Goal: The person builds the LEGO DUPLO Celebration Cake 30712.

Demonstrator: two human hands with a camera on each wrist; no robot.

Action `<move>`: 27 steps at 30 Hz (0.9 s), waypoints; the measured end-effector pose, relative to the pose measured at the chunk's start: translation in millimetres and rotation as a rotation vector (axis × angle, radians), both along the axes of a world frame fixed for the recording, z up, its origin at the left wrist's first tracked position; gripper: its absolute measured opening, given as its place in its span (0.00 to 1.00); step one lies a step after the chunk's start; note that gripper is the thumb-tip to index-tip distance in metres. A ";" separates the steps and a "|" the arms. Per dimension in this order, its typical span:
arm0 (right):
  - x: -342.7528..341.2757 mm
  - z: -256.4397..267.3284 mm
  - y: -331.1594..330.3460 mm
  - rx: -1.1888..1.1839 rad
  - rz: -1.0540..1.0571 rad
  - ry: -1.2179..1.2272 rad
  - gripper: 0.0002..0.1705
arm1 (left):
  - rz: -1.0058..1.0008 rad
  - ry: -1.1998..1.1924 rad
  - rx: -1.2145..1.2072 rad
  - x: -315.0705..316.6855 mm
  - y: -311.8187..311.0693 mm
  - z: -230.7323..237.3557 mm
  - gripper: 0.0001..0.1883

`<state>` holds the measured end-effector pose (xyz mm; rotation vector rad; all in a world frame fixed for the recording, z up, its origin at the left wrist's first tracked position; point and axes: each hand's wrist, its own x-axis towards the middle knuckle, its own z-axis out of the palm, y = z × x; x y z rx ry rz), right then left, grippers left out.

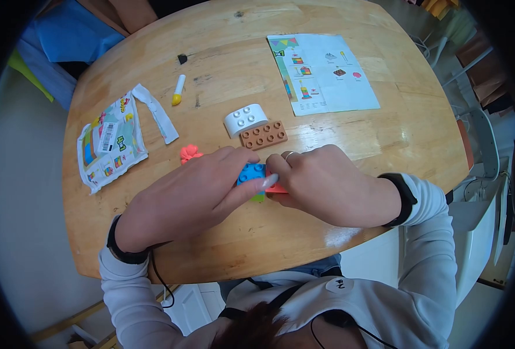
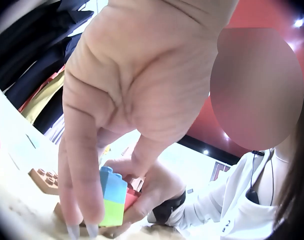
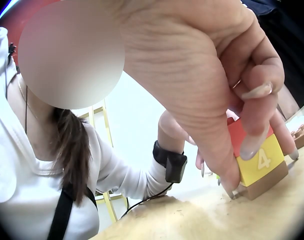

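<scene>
A stack of toy bricks stands near the table's front, between both hands. On top, a blue brick sits beside a red brick. Below the blue one is a light green brick; below the red one, a yellow brick marked 4, over a brown brick. My left hand holds the blue end, its thumb along the near side and fingers at the far side. With thumb and fingers, my right hand grips the red end, partly hiding it.
Beyond the hands lie a white curved brick, a brown brick with studs and a coral-coloured piece. Further left are a white and yellow candle-like piece and an opened packet. An instruction sheet lies at the back right.
</scene>
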<state>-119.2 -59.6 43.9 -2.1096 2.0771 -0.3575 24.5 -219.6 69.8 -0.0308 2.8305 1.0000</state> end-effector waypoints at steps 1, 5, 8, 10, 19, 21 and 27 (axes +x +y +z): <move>-0.9 0.5 -0.3 0.012 0.015 0.010 0.11 | 0.002 0.000 0.001 2.3 -1.7 -1.0 0.19; -0.5 1.4 -1.5 -0.005 0.028 0.005 0.10 | 0.001 0.040 -0.026 3.7 -1.9 -6.9 0.19; 0.6 1.5 -2.1 0.006 0.019 0.024 0.10 | 0.023 0.069 -0.112 2.5 3.2 -4.6 0.18; 0.4 0.9 -2.4 -0.004 0.018 0.020 0.10 | 0.034 0.091 -0.117 3.1 5.4 -3.5 0.17; -1.8 0.5 -1.8 0.018 0.012 -0.032 0.14 | 0.114 0.163 -0.135 0.3 5.4 -10.4 0.18; -2.5 -0.2 -2.0 0.027 0.005 -0.030 0.18 | 0.080 0.154 -0.131 -0.6 5.3 -15.7 0.19; -8.5 6.2 -4.2 0.098 0.049 -0.068 0.17 | -0.023 -0.032 -0.132 -2.5 3.2 -18.0 0.17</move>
